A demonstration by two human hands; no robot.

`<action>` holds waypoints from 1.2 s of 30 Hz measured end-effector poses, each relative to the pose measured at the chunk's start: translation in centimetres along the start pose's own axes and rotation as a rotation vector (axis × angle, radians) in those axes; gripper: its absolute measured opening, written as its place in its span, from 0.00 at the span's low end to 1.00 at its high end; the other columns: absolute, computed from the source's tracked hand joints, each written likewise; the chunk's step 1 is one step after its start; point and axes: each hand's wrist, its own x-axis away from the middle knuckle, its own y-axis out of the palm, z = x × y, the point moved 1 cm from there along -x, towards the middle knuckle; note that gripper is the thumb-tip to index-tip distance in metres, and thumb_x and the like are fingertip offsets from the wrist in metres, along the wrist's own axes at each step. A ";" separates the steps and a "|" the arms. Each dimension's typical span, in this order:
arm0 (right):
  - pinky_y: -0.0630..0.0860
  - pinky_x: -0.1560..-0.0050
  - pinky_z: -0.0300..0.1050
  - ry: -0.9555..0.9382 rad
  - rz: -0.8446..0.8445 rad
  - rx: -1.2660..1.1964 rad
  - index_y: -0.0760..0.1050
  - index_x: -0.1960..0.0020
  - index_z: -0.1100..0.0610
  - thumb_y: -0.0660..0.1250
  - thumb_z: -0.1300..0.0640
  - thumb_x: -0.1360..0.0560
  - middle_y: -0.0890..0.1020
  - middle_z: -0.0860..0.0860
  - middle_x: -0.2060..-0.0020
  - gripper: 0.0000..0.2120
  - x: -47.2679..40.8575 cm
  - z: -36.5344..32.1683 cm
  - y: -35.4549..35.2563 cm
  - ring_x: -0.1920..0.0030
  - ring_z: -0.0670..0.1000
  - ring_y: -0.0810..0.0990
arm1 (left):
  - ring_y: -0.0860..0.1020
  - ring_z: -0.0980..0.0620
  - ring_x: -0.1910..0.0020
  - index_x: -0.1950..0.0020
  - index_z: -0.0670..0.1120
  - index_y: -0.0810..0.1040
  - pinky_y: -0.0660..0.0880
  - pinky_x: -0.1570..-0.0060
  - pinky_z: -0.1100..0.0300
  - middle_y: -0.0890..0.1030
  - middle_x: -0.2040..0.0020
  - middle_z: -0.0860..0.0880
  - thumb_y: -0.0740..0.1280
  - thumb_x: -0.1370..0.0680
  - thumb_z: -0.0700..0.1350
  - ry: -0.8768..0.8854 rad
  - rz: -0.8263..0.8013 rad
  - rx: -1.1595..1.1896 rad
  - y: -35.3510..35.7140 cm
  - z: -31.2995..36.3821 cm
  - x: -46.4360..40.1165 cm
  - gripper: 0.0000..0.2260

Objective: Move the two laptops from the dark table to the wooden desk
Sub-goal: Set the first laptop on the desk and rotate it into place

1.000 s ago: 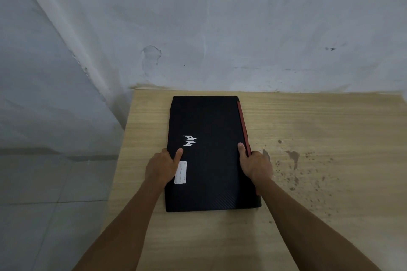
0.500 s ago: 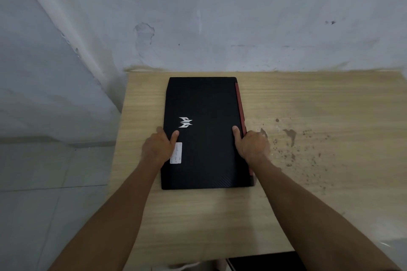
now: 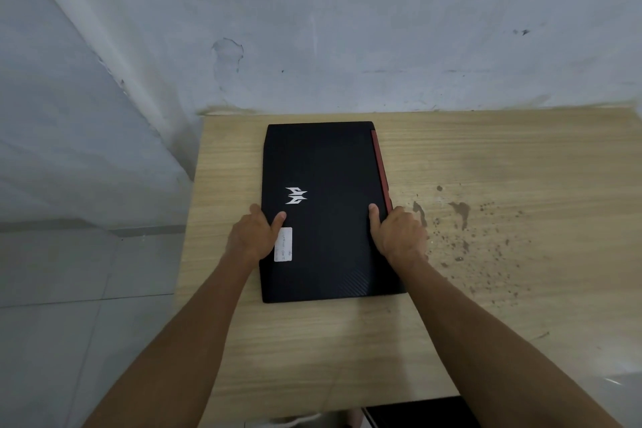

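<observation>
Head view: closed black laptop (image 3: 326,219) flat on wooden desk (image 3: 486,156), gripped between left hand (image 3: 255,236) and right hand (image 3: 399,236).

A pale, grey-white plastered wall (image 3: 382,10) fills the upper half of the view, scuffed and patchy, with a rounded flaked mark left of centre and a small dark spot far right. It meets a second wall (image 3: 52,97) in a corner on the left. Below that lies a floor (image 3: 69,306) of large grey tiles with thin joints. A light wood-grain table (image 3: 503,149) stands pushed against the wall, its left edge near the corner; brown stains and specks dot its right half. The light is dim and even.
</observation>
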 end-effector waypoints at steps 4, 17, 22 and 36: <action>0.68 0.67 0.45 0.010 0.034 -0.057 0.75 0.44 0.63 0.51 0.32 0.19 0.80 0.56 0.58 0.34 0.2 0.3 0.1 0.57 0.56 0.83 | 0.78 0.37 0.48 0.40 0.39 0.68 0.72 0.52 0.49 0.79 0.46 0.38 0.56 0.20 0.62 -0.005 -0.024 0.001 -0.4 0.0 -0.1 0.26; 0.74 0.45 0.55 -0.018 0.102 -0.249 0.70 0.33 0.64 0.53 0.35 0.18 0.75 0.62 0.40 0.33 -2.5 -1.4 -2.0 0.41 0.61 0.76 | 0.78 0.41 0.50 0.42 0.45 0.68 0.74 0.52 0.49 0.78 0.45 0.44 0.57 0.22 0.65 -0.049 0.099 0.124 -1.5 0.2 -0.7 0.24; 0.74 0.45 0.56 -0.011 0.056 -0.347 0.66 0.28 0.64 0.53 0.36 0.18 0.71 0.62 0.35 0.34 -6.8 -3.8 -3.0 0.37 0.62 0.73 | 0.78 0.40 0.45 0.30 0.46 0.64 0.73 0.52 0.48 0.71 0.35 0.44 0.58 0.20 0.61 0.030 0.218 0.184 -2.5 2.4 -3.7 0.26; 0.69 0.57 0.50 0.006 0.104 -0.224 0.65 0.31 0.63 0.49 0.31 0.20 0.71 0.59 0.38 0.37 -12.5 -6.0 0.3 0.42 0.59 0.75 | 0.72 0.38 0.42 0.33 0.38 0.66 0.71 0.51 0.45 0.69 0.37 0.38 0.56 0.19 0.59 -0.048 0.283 0.079 0.2 4.4 -7.3 0.26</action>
